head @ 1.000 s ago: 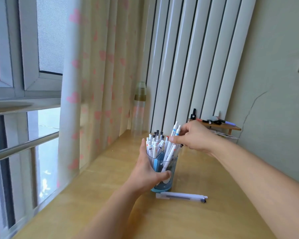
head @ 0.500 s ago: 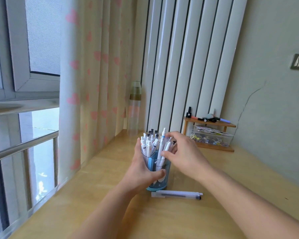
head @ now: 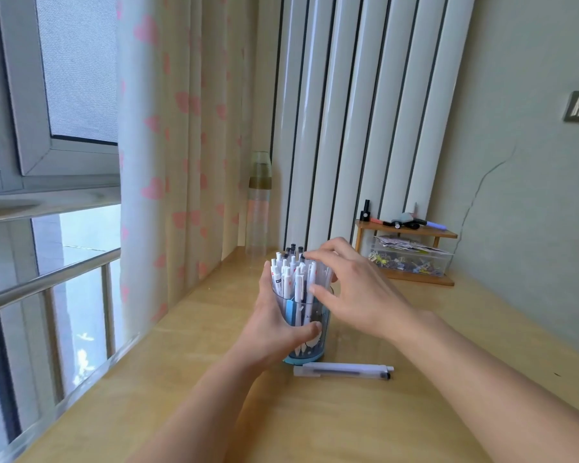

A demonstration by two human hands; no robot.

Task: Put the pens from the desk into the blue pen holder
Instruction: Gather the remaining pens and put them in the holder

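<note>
While left hand [head: 274, 325] grips it, blue pen holder [head: 306, 352] crammed with white pens [head: 293, 275], right hand [head: 351, 289] spread, empty.

Wooden desk [head: 315, 422], blue pen holder [head: 306, 354], loose pen [head: 343, 370], small shelf [head: 406, 253], bottle [head: 259, 208]

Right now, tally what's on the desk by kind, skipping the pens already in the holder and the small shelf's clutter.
Blue pen holder: 1
Loose white pen: 1
Clear bottle: 1
Wooden shelf: 1
Clear plastic box: 1
Total: 5
</note>
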